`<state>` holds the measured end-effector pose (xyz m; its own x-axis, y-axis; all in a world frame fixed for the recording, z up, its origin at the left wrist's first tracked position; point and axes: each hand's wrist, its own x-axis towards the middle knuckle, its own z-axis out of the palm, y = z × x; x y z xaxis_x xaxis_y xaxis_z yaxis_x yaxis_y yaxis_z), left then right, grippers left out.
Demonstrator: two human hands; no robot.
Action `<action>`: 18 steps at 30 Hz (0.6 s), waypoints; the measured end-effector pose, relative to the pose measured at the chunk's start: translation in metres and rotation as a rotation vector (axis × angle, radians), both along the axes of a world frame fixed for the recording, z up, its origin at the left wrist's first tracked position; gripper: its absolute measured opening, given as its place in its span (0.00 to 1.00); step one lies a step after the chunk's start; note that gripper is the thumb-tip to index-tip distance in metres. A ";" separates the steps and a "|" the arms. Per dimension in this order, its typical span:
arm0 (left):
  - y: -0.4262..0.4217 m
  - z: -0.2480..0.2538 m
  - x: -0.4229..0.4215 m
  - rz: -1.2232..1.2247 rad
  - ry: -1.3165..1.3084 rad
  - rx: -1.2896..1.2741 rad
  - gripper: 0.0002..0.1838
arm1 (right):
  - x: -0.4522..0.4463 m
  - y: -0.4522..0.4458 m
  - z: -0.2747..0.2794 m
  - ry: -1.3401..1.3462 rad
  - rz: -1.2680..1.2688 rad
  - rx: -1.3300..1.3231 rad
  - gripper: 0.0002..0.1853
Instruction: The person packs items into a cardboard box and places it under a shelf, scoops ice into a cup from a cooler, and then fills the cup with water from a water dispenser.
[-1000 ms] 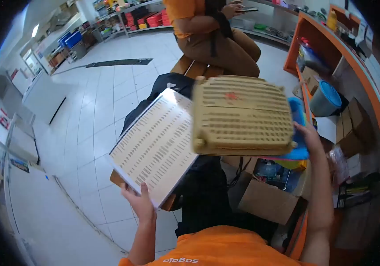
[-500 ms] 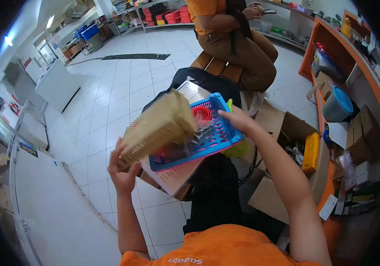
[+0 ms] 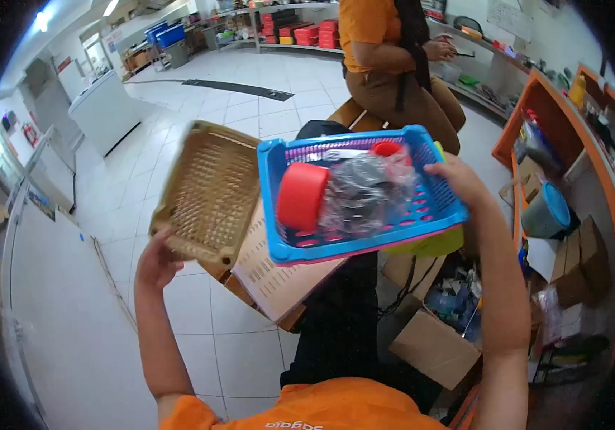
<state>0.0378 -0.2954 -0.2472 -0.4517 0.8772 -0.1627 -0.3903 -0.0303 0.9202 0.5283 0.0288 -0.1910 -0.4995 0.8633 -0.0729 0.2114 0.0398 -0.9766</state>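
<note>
My left hand (image 3: pixel 158 259) grips the lower corner of a tan woven-pattern plastic basket (image 3: pixel 211 190), tilted with its open side toward me. My right hand (image 3: pixel 461 183) is closed on the right end of a blue plastic basket (image 3: pixel 307 252). A pink basket and a lime-green basket (image 3: pixel 429 242) show beneath the blue one. Inside the blue basket are a red round container (image 3: pixel 302 197), a second red item (image 3: pixel 388 149) and a dark thing wrapped in clear plastic (image 3: pixel 361 193). Below the baskets lies a printed sheet (image 3: pixel 268 269).
A cardboard box (image 3: pixel 436 349) with assorted items stands on the floor at right, near an orange shelf (image 3: pixel 515 132) holding a blue-grey bin (image 3: pixel 545 209). A person in an orange shirt (image 3: pixel 370 29) sits on a wooden bench ahead. A white cabinet (image 3: pixel 64 287) stands at left.
The tan basket has swung left, away from the blue basket, and turned its open side toward me. The blue basket is higher and its contents show more clearly. The view has shifted.
</note>
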 end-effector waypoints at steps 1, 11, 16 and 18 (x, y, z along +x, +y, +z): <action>0.011 -0.016 -0.020 -0.079 -0.012 -0.052 0.23 | 0.001 0.003 0.015 -0.009 0.016 0.021 0.17; 0.079 -0.051 0.020 -0.129 0.249 -0.265 0.27 | -0.085 0.013 0.005 -0.097 0.145 0.045 0.15; 0.059 -0.086 -0.023 -0.140 0.247 -0.314 0.58 | -0.151 0.004 -0.019 -0.120 0.233 0.060 0.16; 0.050 -0.070 -0.005 -0.056 0.233 -0.265 0.61 | -0.175 0.019 -0.040 -0.217 0.256 0.213 0.23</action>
